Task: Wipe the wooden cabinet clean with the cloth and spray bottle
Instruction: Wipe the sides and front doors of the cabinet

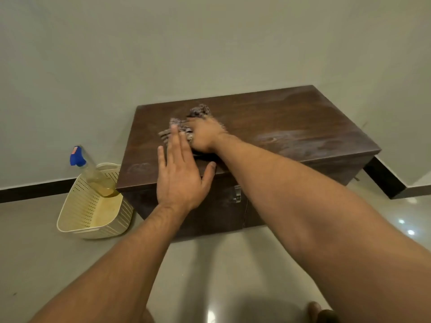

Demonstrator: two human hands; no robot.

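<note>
A low dark wooden cabinet (291, 122) stands against the wall, its top streaked with pale dusty smears on the right. My right hand (205, 136) presses a crumpled brownish cloth (198, 111) onto the left half of the top. My left hand (179, 176) lies flat and open on the front left part of the top, fingers spread, its fingertips just overlapping the cloth's edge. The spray bottle (93, 173), clear with a blue trigger head and yellowish liquid, leans in a basket to the left of the cabinet.
A cream perforated plastic basket (91, 213) sits on the glossy tiled floor against the cabinet's left front corner. A small metal latch (237, 194) hangs on the cabinet front. Plain walls with a dark skirting (35, 188) close in behind and to the right.
</note>
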